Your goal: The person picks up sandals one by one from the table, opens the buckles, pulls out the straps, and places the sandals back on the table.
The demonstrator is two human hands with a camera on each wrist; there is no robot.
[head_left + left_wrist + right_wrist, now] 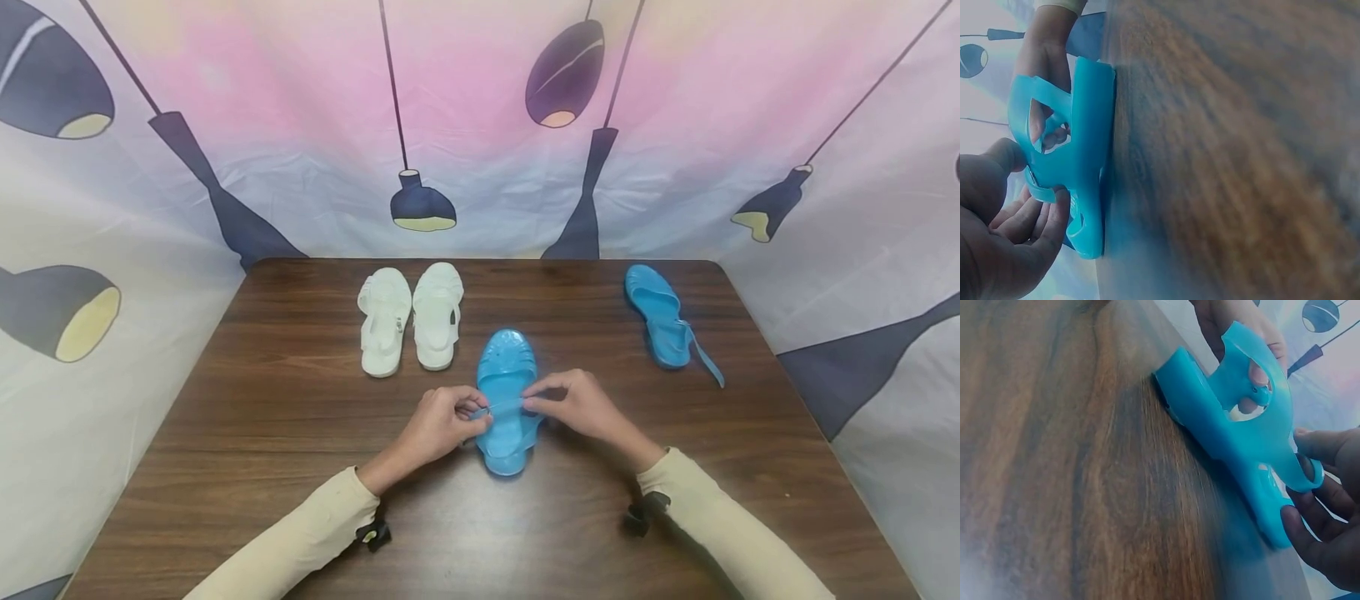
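Note:
A blue jelly sandal (507, 360) lies on the table between the two hands, toe pointing away from the person. From the left side, the left hand (448, 418) pinches the sandal's ankle strap (1041, 192) near its metal buckle, thumb on one face and fingertips on the other. Across from it, the right hand (579, 405) holds the strap between thumb and fingers, where it bends into a loop (1310, 480) in the right wrist view. A thin stretch of strap spans the gap between both hands. The sole rests on the tabletop.
The second blue sandal (649, 287) lies at the back right, its loose strap (707, 360) trailing toward the front right. Two white sandals (384, 333) stand side by side at the back left. A printed cloth (487, 125) hangs behind the wooden table (285, 417).

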